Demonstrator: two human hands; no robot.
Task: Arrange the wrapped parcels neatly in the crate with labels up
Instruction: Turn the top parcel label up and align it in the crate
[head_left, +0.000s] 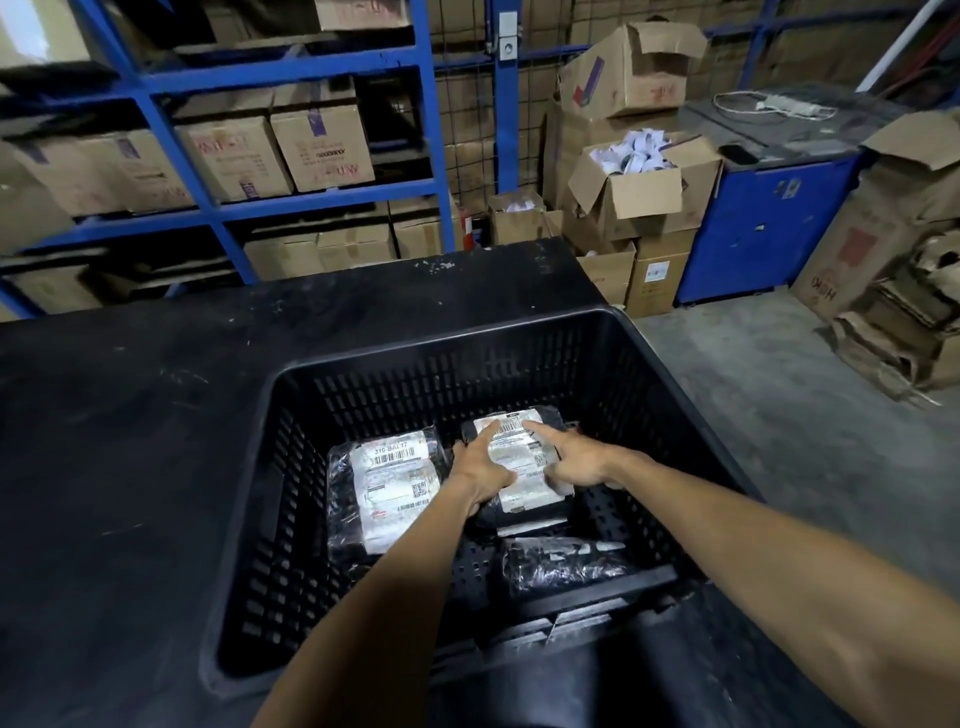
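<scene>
From the head camera, we reach both hands into the black slotted crate (613, 358) on the dark counter (130, 415). Our left hand (480, 467) and right hand (574, 460) lie flat with fingers spread on the right-hand parcel (519, 457), pressing its white label, neither closed around it. Just beside it on the left lies a second parcel (387, 488), label up. A third parcel (563, 564), black wrap showing, sits nearer us by the crate's front wall.

Warehouse: blue racking (291, 78) stacked with cartons (322, 145).
</scene>
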